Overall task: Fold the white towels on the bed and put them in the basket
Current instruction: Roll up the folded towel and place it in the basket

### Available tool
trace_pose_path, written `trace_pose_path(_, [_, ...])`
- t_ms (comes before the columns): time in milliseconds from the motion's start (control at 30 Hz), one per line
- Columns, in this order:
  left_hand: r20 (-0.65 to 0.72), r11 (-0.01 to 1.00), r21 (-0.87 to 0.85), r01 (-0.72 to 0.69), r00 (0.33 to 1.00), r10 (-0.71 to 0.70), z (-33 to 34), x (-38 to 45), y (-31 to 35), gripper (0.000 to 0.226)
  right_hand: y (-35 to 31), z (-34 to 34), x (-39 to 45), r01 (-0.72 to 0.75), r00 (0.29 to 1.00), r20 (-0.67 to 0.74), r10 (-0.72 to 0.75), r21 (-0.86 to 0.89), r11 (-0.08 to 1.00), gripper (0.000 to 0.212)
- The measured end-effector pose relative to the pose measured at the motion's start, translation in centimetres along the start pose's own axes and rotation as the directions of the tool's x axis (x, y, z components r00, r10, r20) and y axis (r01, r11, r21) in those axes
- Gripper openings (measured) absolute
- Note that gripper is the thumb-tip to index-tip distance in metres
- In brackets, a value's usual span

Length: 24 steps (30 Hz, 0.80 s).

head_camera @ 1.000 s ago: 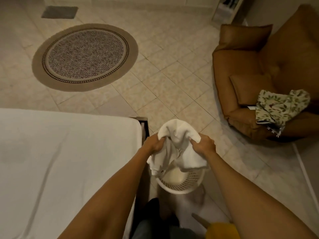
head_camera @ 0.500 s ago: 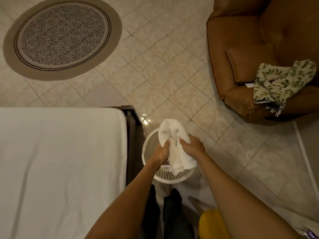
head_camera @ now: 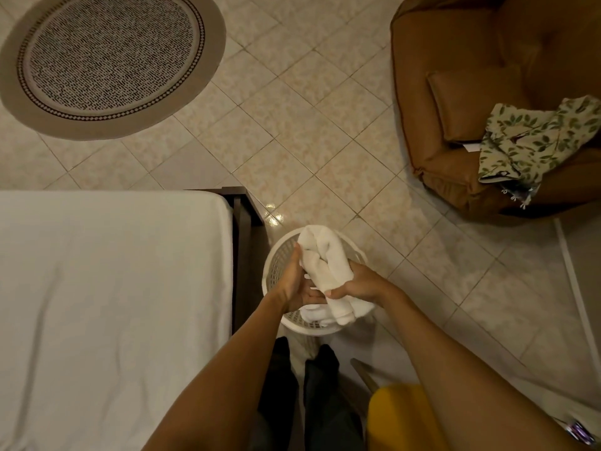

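A bunched white towel (head_camera: pixel 327 262) hangs over the round white lattice basket (head_camera: pixel 276 258), which stands on the tiled floor by the bed's corner. My left hand (head_camera: pixel 294 281) presses against the towel's left side, fingers around it. My right hand (head_camera: pixel 356 283) grips its lower right part. More white cloth (head_camera: pixel 313 315) lies inside the basket under the towel. The bed (head_camera: pixel 110 304), covered in a white sheet, fills the left; no towel shows on it.
A brown armchair (head_camera: pixel 471 79) with a leaf-print cloth (head_camera: pixel 536 141) stands at the upper right. A round patterned rug (head_camera: pixel 107 56) lies at the upper left. A yellow object (head_camera: pixel 400 418) sits near my right arm, and my dark-trousered legs (head_camera: pixel 302 385) stand behind the basket.
The view tilted down and closer to the basket. Both hands lowered the bunched towel from above the rim down into the basket's mouth, squeezing it narrower.
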<state>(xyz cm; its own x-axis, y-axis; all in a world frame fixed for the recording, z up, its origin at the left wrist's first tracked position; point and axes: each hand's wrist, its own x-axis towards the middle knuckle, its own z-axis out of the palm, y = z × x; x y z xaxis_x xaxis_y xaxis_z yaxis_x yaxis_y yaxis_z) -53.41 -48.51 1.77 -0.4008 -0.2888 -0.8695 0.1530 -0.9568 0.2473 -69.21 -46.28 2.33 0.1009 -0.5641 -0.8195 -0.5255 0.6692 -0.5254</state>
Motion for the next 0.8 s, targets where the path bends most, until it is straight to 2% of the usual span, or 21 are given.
trace_pose_path(100, [0.036,0.998,0.058,0.012,0.999,-0.014,-0.3,-0.1,-0.2,0.094,0.3,0.3,-0.1,0.031,0.999,-0.019,-0.033,-0.095,0.995,0.092])
trace_pose_path(233, [0.055,0.995,0.096,-0.02,0.998,0.015,-1.0,0.1,-1.0,0.101,0.9,0.6,-0.5,0.06,0.997,-0.036,-0.068,-0.195,0.979,0.084])
trace_pose_path(333, [0.057,0.992,0.129,-0.016,0.998,0.009,-1.4,0.4,-1.6,0.103,1.4,0.9,-0.9,0.069,0.983,-0.143,-0.117,-0.304,0.95,0.074])
trace_pose_path(400, [0.039,0.976,0.219,-0.01,0.999,0.001,-1.6,0.7,-1.9,0.102,1.7,0.9,-1.0,0.068,0.967,-0.204,-0.151,-0.365,0.929,0.062])
trace_pose_path(433, [-0.004,0.947,0.32,-0.002,1.0,0.003,-1.5,0.5,-1.9,0.101,1.8,0.9,-0.9,0.072,0.962,-0.215,-0.165,-0.387,0.919,0.059])
trace_pose_path(533, [-0.106,0.786,0.617,-0.033,0.986,0.125,-2.3,0.6,-1.6,0.085,1.8,0.7,-0.4,0.093,0.954,-0.215,-0.209,-0.45,0.888,0.06])
trace_pose_path(600, [-0.113,0.654,0.752,-0.085,0.96,0.255,-3.0,0.5,-1.2,0.075,1.3,0.6,0.2,0.104,0.949,-0.214,-0.233,-0.483,0.869,0.058])
trace_pose_path(700, [-0.072,0.421,0.891,-0.171,0.862,0.502,-4.2,0.5,-0.6,0.051,0.8,0.1,1.3,0.112,0.948,-0.196,-0.253,-0.536,0.837,0.059])
trace_pose_path(733, [-0.051,0.358,0.915,-0.188,0.825,0.563,-4.4,0.8,-0.4,0.053,0.6,-0.1,1.6,0.109,0.949,-0.189,-0.251,-0.552,0.827,0.061])
trace_pose_path(800, [-0.024,0.254,0.954,-0.157,0.808,0.588,-4.5,1.4,0.4,0.076,0.3,-0.4,2.2,0.111,0.954,-0.172,-0.246,-0.561,0.82,0.066])
